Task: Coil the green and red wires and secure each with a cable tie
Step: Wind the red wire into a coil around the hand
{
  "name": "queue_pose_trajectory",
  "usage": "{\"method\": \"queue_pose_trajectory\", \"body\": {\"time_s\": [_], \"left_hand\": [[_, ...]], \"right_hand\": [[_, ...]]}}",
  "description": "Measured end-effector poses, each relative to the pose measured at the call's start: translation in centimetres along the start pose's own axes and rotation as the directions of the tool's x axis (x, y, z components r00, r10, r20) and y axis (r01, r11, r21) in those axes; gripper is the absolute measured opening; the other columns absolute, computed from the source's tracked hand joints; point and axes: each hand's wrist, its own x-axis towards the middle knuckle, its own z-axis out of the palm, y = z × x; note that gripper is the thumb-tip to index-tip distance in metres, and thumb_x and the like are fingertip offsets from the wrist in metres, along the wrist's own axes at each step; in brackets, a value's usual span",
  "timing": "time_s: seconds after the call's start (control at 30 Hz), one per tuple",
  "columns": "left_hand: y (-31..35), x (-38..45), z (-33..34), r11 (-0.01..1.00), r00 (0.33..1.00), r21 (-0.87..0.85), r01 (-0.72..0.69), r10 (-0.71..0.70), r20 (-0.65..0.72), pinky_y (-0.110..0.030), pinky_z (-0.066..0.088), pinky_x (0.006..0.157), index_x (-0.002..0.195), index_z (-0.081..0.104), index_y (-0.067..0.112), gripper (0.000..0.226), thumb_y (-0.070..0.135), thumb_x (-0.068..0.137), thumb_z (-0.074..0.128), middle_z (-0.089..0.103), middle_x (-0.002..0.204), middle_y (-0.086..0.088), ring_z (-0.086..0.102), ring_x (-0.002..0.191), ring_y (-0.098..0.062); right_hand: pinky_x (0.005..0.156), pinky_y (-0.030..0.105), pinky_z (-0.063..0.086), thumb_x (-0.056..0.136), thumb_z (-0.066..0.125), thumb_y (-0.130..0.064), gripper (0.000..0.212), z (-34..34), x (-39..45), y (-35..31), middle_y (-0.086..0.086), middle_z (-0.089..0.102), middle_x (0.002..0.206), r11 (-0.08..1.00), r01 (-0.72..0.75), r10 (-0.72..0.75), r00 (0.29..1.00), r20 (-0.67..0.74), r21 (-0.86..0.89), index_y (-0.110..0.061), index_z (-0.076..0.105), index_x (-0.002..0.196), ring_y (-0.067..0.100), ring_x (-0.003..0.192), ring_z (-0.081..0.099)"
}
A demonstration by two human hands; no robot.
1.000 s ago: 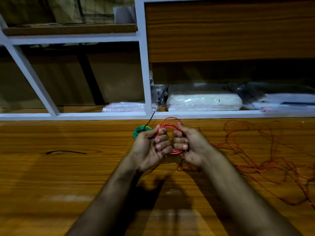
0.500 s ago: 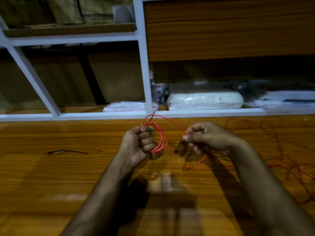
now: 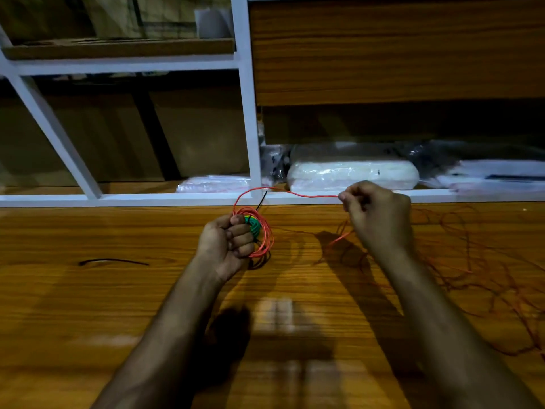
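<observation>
Head view, over a wooden table (image 3: pixel 88 305): left hand (image 3: pixel 227 246) at centre, fingers curled tight around a small red wire coil (image 3: pixel 265 231), looped in front of the green coil (image 3: pixel 254 226) lying just behind the knuckles. Black cable tie (image 3: pixel 261 201) sticking up from the green coil toward 12 o'clock. Right hand (image 3: pixel 377 214) at 2 o'clock from the left, well apart, thumb and fingertips pinched on a stretch of red wire drawn from the coil's top across to that hand. Below the right hand, wire dropping to the table and trailing off toward 3 o'clock into a loose red tangle (image 3: pixel 472 270). Second black cable tie (image 3: pixel 113 262) flat on the table at 9 o'clock, well clear of both hands. White shelf frame (image 3: pixel 250 128) along the table's far edge, with plastic-wrapped packages (image 3: pixel 352 175) behind it at 12 to 2 o'clock.
</observation>
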Motion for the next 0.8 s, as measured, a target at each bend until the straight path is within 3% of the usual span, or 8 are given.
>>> {"method": "queue_pose_trajectory", "body": {"time_s": [0.07, 0.13, 0.23, 0.3, 0.43, 0.53, 0.63, 0.8], "left_hand": [[-0.1, -0.1, 0.1, 0.999, 0.999, 0.012, -0.035, 0.035, -0.016, -0.019, 0.010, 0.037, 0.065, 0.039, 0.021, 0.020, 0.018, 0.085, 0.039, 0.023, 0.042, 0.010, 0.019, 0.031, -0.004], [-0.1, -0.2, 0.2, 0.998, 0.998, 0.007, -0.061, 0.061, -0.022, -0.019, 0.010, 0.037, 0.065, 0.039, 0.021, 0.018, 0.017, 0.083, 0.040, 0.023, 0.042, 0.010, 0.020, 0.031, -0.004], [-0.2, -0.2, 0.4, 0.997, 0.998, -0.031, -0.064, 0.064, -0.022, -0.020, 0.010, 0.038, 0.064, 0.040, 0.020, 0.017, 0.018, 0.080, 0.043, 0.025, 0.043, 0.009, 0.021, 0.031, -0.004], [-0.4, -0.2, 0.7, 0.997, 0.998, -0.043, -0.061, 0.061, -0.021, -0.020, 0.011, 0.038, 0.065, 0.040, 0.020, 0.016, 0.019, 0.080, 0.044, 0.025, 0.043, 0.010, 0.021, 0.031, -0.005], [-0.6, -0.5, 1.1, 0.995, 0.999, -0.090, -0.037, 0.038, 0.006, -0.020, 0.014, 0.038, 0.065, 0.042, 0.019, 0.017, 0.018, 0.082, 0.043, 0.026, 0.045, 0.009, 0.022, 0.033, -0.005], [-0.8, -0.4, 1.4, 0.992, 0.999, -0.127, -0.020, 0.024, 0.034, -0.020, 0.017, 0.039, 0.066, 0.042, 0.018, 0.019, 0.017, 0.085, 0.042, 0.027, 0.046, 0.009, 0.024, 0.034, -0.006], [-1.0, -0.3, 1.4, 0.992, 0.999, -0.121, -0.029, 0.031, 0.019, -0.021, 0.021, 0.039, 0.067, 0.042, 0.018, 0.020, 0.019, 0.087, 0.041, 0.030, 0.047, 0.008, 0.026, 0.035, -0.008], [-1.2, -0.5, 1.7, 0.995, 0.996, -0.052, -0.084, 0.083, -0.022, -0.019, 0.028, 0.042, 0.069, 0.041, 0.018, 0.023, 0.022, 0.091, 0.036, 0.040, 0.051, 0.005, 0.033, 0.037, -0.010]], "right_hand": [[0.064, 0.026, 0.053, 0.094, 0.065, -0.023, 0.010, 0.7, -0.8, -1.5, 0.002, 0.073, 0.085, 0.959, 0.107, -0.088, 0.993, 0.082, -0.261, -0.015, 0.070, 0.098, 0.018, 0.073, 0.068], [0.070, 0.032, 0.054, 0.095, 0.061, -0.019, 0.009, 0.7, -1.0, -3.1, 0.005, 0.073, 0.092, 0.853, 0.226, -0.107, 0.958, 0.266, -0.471, -0.016, 0.067, 0.101, 0.026, 0.081, 0.069], [0.072, 0.034, 0.046, 0.096, 0.052, -0.014, 0.019, 0.5, -1.4, -5.6, 0.005, 0.070, 0.105, 0.738, 0.419, -0.079, 0.832, 0.549, -0.529, -0.018, 0.065, 0.108, 0.029, 0.097, 0.067], [0.067, 0.033, 0.040, 0.097, 0.050, -0.016, 0.018, 0.5, -1.8, -6.8, 0.004, 0.069, 0.102, 0.692, 0.488, -0.075, 0.782, 0.619, -0.532, -0.019, 0.065, 0.106, 0.027, 0.097, 0.066], [0.073, 0.036, 0.044, 0.096, 0.058, -0.020, 0.009, 0.9, -2.1, -7.0, 0.003, 0.066, 0.096, 0.734, 0.485, -0.064, 0.746, 0.663, -0.475, -0.019, 0.064, 0.102, 0.026, 0.095, 0.063], [0.080, 0.036, 0.044, 0.089, 0.060, -0.009, 0.019, 1.0, -2.4, -6.2, 0.004, 0.061, 0.100, 0.784, 0.525, -0.182, 0.705, 0.685, -0.331, -0.017, 0.064, 0.105, 0.026, 0.101, 0.056], [0.079, 0.035, 0.042, 0.089, 0.061, -0.014, 0.021, 1.0, -1.7, -5.8, 0.000, 0.055, 0.098, 0.832, 0.533, -0.272, 0.636, 0.722, -0.157, -0.023, 0.067, 0.107, 0.022, 0.101, 0.050], [0.076, 0.035, 0.040, 0.084, 0.065, -0.018, 0.021, 0.6, -0.6, -4.5, -0.004, 0.059, 0.094, 0.828, 0.561, -0.445, 0.652, 0.614, 0.005, -0.028, 0.072, 0.100, 0.020, 0.093, 0.051]]}}
